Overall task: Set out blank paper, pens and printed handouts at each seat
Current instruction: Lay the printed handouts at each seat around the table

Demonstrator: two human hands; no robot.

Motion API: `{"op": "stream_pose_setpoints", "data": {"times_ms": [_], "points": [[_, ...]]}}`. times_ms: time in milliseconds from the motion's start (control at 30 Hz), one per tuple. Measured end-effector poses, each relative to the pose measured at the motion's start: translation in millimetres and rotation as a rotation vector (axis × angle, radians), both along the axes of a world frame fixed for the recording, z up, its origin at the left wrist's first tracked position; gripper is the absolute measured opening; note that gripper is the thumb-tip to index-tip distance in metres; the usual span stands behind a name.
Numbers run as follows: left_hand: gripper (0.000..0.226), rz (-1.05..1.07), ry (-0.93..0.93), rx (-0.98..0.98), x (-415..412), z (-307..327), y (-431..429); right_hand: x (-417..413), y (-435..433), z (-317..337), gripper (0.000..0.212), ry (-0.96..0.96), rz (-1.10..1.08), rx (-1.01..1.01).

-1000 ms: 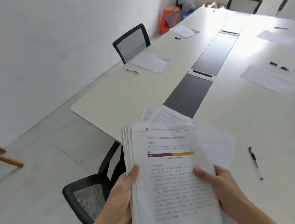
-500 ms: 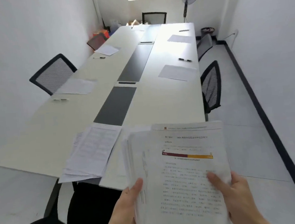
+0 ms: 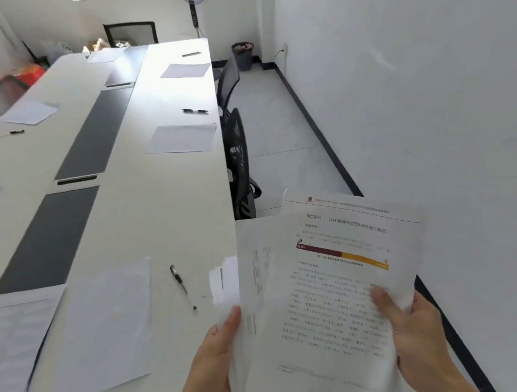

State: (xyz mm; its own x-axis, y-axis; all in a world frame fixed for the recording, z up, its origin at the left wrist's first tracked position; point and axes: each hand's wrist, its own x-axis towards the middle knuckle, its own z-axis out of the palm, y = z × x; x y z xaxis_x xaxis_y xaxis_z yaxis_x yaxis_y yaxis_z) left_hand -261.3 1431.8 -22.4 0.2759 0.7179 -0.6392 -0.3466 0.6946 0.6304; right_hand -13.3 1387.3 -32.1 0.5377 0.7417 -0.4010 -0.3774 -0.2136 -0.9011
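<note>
Both hands hold a stack of printed handouts (image 3: 325, 296) just off the table's right corner. My left hand (image 3: 215, 359) grips its lower left edge, my right hand (image 3: 416, 332) its lower right edge. The top page shows text and a red-and-yellow bar. On the long white table (image 3: 164, 204) a blank sheet (image 3: 106, 331) lies at the near seat with a black pen (image 3: 182, 285) to its right. Another blank sheet (image 3: 183, 138) and pen (image 3: 195, 110) lie further along the right side. A pile of printed pages (image 3: 8, 352) lies at the near left.
Black mesh chairs (image 3: 238, 154) stand tucked along the table's right edge. More sheets (image 3: 29, 112) and pens (image 3: 9, 133) lie at the left and far seats. A fan (image 3: 193, 1) and a bin (image 3: 243, 55) stand at the far wall. A strip of floor runs along the right wall.
My view has swung right and moved along the table's right corner. The handout stack stays in both hands and now hangs over the floor beside the table instead of over its end.
</note>
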Motion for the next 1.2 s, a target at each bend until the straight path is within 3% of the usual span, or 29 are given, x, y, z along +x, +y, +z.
{"op": "stream_pose_setpoints", "data": {"times_ms": [300, 433, 600, 867, 1000, 1200], "points": [[0.04, -0.055, 0.022, 0.1, 70, -2, 132, 80, 116, 12, 0.029, 0.044, 0.161, -0.068], [0.035, -0.072, 0.005, 0.13, 100, 11, 188, 111, 164, 19, 0.022, -0.023, 0.025, -0.073], [0.036, -0.089, 0.021, 0.125, 128, 19, 240, 145, 217, 18, 0.019, 0.072, -0.006, -0.06], [0.03, -0.024, 0.112, 0.113, 189, 18, 334, 218, 343, -4, 0.033, 0.24, 0.177, -0.095], [0.018, 0.059, 0.141, 0.146, 223, 22, 389, 256, 418, 1, 0.042, 0.302, 0.406, -0.17], [0.036, 0.203, 0.206, 0.139, 244, 20, 446, 283, 521, 6, 0.052, 0.214, 0.642, -0.242]]}}
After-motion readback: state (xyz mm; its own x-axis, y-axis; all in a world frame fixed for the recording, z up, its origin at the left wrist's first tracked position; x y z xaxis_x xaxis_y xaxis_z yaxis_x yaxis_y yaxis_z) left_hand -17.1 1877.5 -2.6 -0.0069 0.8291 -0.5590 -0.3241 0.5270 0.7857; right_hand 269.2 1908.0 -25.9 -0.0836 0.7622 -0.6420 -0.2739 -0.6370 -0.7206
